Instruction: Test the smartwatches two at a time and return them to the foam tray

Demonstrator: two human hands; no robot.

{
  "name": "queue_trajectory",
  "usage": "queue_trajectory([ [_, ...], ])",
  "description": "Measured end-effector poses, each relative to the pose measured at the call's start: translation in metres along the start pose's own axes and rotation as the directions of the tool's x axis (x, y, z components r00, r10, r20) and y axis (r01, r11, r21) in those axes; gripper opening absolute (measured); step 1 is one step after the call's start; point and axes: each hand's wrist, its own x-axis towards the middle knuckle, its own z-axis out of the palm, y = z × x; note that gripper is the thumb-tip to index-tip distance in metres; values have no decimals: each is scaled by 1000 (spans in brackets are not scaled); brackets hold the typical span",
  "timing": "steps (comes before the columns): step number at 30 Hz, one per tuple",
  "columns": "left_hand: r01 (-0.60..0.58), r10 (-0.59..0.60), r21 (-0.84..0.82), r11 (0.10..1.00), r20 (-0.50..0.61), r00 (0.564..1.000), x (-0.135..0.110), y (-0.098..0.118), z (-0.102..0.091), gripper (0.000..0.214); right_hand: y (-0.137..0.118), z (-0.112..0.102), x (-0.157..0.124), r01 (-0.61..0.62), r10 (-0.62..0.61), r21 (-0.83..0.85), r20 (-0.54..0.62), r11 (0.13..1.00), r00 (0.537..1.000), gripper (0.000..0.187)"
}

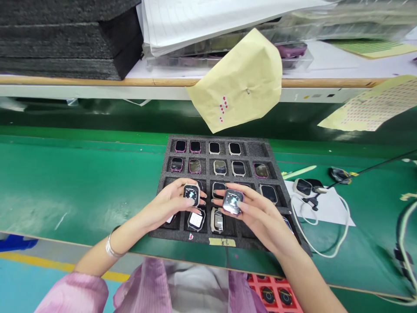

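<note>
My left hand (177,200) grips a smartwatch body with a pale case (191,195), thumb on its lit screen. In my right hand (257,208) is a smartwatch body with a purple case (232,202), its screen also lit and the thumb at its right edge. Both are held above a dark foam tray (208,239) with square compartments. Strapless watch bodies sit in many of them, such as a purple one (180,146) at the back left and a pale one (217,220) in the front row. Two front-row watches near my left hand show white screens. My hands hide several compartments.
A pale watch (302,187) and a white cable (342,243) lie on white paper at the right, beside a light green pen (299,172). Yellow paper (241,82) hangs from the shelf edge (130,89) above. Black foam blocks (58,43) stack on the shelf. A red tray (276,295) shows below.
</note>
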Motion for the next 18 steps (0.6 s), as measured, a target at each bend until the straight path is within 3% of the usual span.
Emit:
queue_trajectory([
  [3,46,-45,-63,997,12,999,0,-2,-1,42,1,0,3,-14,14,23,-4,1000,1000,35],
  [8,24,-25,-19,1000,-33,999,2,-11,2,45,7,4,5,-22,22,51,7,998,1000,37],
  [18,-27,23,87,996,50,998,2,-20,-1,44,17,0,1,39,-38,-40,23,998,999,44],
])
